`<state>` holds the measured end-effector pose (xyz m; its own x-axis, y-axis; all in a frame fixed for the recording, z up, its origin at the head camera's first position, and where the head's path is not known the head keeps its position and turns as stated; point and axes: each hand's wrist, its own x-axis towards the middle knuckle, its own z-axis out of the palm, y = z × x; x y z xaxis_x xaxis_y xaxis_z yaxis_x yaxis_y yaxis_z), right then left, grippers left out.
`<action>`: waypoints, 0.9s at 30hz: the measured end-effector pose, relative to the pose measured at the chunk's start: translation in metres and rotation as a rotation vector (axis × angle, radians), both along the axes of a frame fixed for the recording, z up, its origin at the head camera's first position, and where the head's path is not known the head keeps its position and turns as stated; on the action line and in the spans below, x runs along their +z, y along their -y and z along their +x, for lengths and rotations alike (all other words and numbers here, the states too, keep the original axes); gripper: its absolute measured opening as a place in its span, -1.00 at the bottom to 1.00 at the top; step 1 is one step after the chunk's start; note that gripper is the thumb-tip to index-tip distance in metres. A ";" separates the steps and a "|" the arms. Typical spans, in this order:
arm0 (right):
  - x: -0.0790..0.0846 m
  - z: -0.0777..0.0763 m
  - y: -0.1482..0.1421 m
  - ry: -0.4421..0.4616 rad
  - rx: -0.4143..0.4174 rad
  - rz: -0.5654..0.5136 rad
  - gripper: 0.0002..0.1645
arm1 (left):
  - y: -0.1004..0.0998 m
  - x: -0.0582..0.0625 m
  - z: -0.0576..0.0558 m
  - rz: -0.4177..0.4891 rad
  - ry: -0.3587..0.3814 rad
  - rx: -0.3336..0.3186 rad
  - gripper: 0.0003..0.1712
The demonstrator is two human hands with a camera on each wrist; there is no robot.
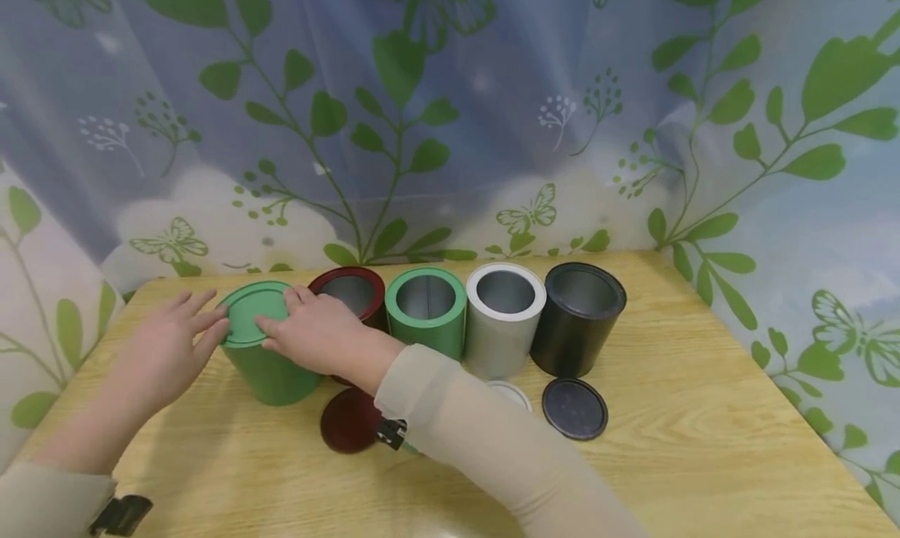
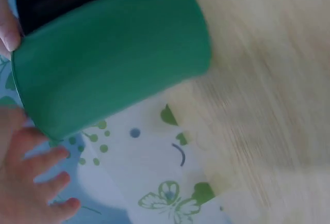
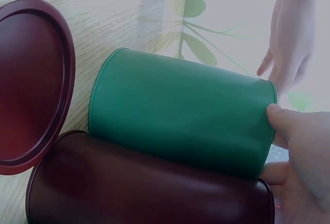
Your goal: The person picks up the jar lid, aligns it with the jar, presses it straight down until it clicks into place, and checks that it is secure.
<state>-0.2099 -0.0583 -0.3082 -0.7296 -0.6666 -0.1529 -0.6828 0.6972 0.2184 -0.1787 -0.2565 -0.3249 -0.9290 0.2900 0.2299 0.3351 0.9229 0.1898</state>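
Note:
A lidded green can (image 1: pixel 277 374) stands at the left end of a row of cans, its round green lid (image 1: pixel 253 308) on top. My right hand (image 1: pixel 309 327) reaches across to the lid's right side, thumb over the lid and fingertips at its right edge. In the right wrist view, the thumb (image 3: pixel 278 113) touches the can's rim. My left hand (image 1: pixel 165 347) is at the left side of the lid, with fingers spread and fairly straight. In the left wrist view, the left fingers (image 2: pixel 49 159) extend past the green can's top rim.
Right of the lidded can stand open cans: dark red (image 1: pixel 373 288), green (image 1: pixel 425 335), white (image 1: pixel 502 343) and black (image 1: pixel 573 335). In front lie a dark red lid (image 1: pixel 348 425), a partly hidden white lid (image 1: pixel 513 393) and a black lid (image 1: pixel 575 409). A leaf-patterned curtain (image 1: pixel 450 132) hangs behind the wooden table (image 1: pixel 675 444).

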 end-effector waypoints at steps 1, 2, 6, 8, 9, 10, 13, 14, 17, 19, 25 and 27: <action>0.000 0.000 0.000 -0.003 0.002 -0.004 -0.36 | 0.000 -0.001 0.003 -0.039 0.001 -0.010 -0.41; 0.000 0.000 0.000 -0.007 0.004 -0.005 -0.36 | 0.001 -0.003 0.007 -0.080 -0.006 -0.018 -0.36; 0.001 0.000 0.000 -0.022 0.015 -0.006 -0.36 | 0.001 -0.009 0.016 -0.204 -0.132 -0.052 -0.23; 0.001 0.000 0.001 -0.028 0.015 -0.005 -0.36 | 0.000 -0.010 0.017 -0.216 -0.235 -0.080 -0.19; 0.001 0.000 0.001 -0.029 0.014 -0.004 -0.36 | -0.001 -0.010 0.016 -0.223 -0.305 -0.103 -0.16; 0.001 0.000 0.001 -0.032 0.012 -0.004 -0.36 | -0.003 -0.010 0.016 -0.230 -0.380 -0.129 -0.14; 0.000 0.000 0.000 -0.039 0.013 -0.007 -0.37 | -0.008 -0.011 0.016 -0.242 -0.574 -0.195 -0.02; -0.001 0.000 0.000 -0.040 0.015 -0.005 -0.37 | -0.009 -0.012 0.016 -0.245 -0.623 -0.205 0.01; -0.001 0.000 0.000 -0.044 0.023 -0.001 -0.37 | -0.013 -0.011 0.018 -0.204 -0.632 -0.197 0.02; -0.001 -0.001 0.000 -0.041 0.023 0.002 -0.37 | -0.015 -0.010 0.019 -0.165 -0.567 -0.166 0.08; -0.002 -0.001 -0.003 -0.018 0.013 -0.003 -0.34 | -0.014 -0.008 0.019 -0.083 -0.423 -0.118 -0.03; -0.004 0.001 -0.007 -0.022 0.012 -0.008 -0.29 | -0.015 -0.006 0.020 -0.085 -0.385 -0.103 -0.22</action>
